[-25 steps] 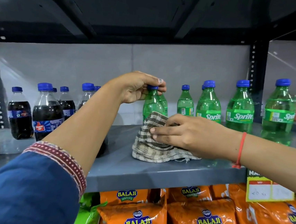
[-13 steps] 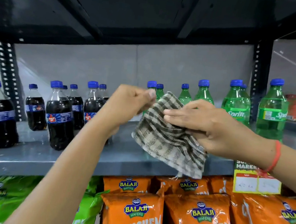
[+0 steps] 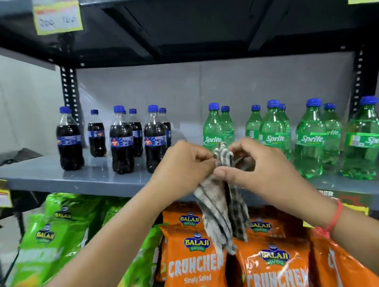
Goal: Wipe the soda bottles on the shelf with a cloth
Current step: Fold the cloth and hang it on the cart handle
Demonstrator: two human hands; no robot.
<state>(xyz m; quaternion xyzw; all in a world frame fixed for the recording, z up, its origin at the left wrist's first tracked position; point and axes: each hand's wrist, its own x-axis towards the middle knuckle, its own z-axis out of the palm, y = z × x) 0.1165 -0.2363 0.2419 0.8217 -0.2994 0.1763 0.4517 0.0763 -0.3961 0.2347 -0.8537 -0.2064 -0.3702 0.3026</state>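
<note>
While cloth (image 3: 220, 206) hangs, L hand (image 3: 185, 166) & R hand (image 3: 262, 171) both pinch it.

Bare forearms, no sleeves showing; a red thread bracelet (image 3: 335, 215) circles the right wrist.

Blurred price tag (image 3: 57, 18); rear bottles (image 3: 330, 133) half-hidden

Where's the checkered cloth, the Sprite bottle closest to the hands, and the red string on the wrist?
checkered cloth (image 3: 218, 206): head view, on its hanging middle.
Sprite bottle (image 3: 212, 131): head view, on its green body above the label.
red string (image 3: 336, 215): head view, on the band crossing the right wrist.
</note>
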